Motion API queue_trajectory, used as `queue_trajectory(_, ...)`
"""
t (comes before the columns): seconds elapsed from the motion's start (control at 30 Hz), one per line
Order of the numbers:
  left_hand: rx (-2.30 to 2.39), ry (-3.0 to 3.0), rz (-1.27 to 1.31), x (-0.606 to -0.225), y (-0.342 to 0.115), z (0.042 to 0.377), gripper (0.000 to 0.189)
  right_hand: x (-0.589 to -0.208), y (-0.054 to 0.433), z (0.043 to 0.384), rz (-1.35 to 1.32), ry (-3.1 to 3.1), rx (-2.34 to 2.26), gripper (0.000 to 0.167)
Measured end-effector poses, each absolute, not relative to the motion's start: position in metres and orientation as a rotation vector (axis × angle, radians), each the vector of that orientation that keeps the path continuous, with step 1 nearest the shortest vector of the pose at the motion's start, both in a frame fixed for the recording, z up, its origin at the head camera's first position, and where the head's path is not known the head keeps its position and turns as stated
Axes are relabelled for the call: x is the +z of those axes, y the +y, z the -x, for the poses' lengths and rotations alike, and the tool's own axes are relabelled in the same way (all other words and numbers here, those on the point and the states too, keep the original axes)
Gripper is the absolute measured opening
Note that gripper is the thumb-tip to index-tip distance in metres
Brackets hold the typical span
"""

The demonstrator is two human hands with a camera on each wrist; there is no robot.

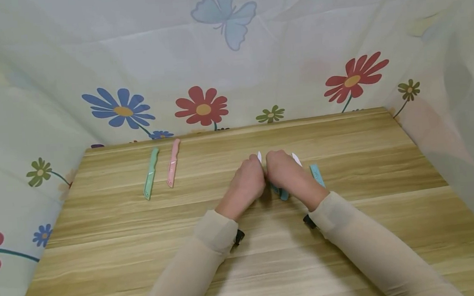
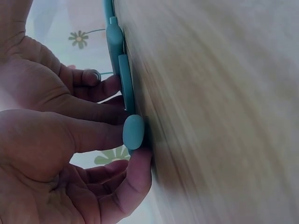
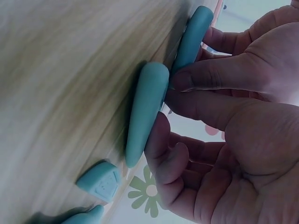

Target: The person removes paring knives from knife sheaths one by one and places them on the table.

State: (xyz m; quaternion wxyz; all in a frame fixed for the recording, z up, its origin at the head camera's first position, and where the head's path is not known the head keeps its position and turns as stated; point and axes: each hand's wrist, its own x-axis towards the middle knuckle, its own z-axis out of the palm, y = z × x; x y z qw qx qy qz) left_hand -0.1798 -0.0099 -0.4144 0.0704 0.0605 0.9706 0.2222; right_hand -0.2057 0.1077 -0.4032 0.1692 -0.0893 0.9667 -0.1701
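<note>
Two hands sit close together over the table's middle. My left hand [image 1: 245, 177] pinches a teal knife between thumb and finger; the rounded butt of its handle [image 2: 134, 132] faces the left wrist view. Close by, my right hand [image 1: 286, 169] pinches a second teal knife's handle [image 3: 147, 112], which lies low against the tabletop. One white blade [image 1: 259, 157] shows between the hands; which handle it joins is hidden. Another white blade [image 1: 297, 159] sticks out right of the right hand. A printed teal sheath [image 1: 316, 175] lies beside the right wrist.
A green sheathed knife [image 1: 151, 174] and a pink sheathed knife [image 1: 173, 163] lie side by side at the table's back left. The wooden table [image 1: 103, 251] is bordered by a flower-printed curtain [image 1: 297, 69] at the back and sides.
</note>
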Motion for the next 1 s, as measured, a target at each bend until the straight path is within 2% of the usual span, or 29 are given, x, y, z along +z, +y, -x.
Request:
queue_trajectory(0.23,0.661,2.917,-0.199,-0.416,-0.007,0.180,0.012,-0.399,0.110,0.201,0.285,2.795,-0.485,0.019)
queue_trajectory(0.43,0.682,2.908,-0.159,-0.416,-0.003,0.180,0.014,-0.391,0.115,0.199,0.278,2.804,-0.543,0.008)
queue_trajectory(0.67,0.675,2.888,-0.158,-0.414,-0.001,0.180,0.016,-0.387,0.121,0.194,0.267,2.800,-0.570,0.034)
queue_trajectory(1.0,0.673,2.930,-0.185,-0.415,-0.004,0.180,0.016,-0.384,0.124,0.190,0.289,2.801,-0.551,0.041)
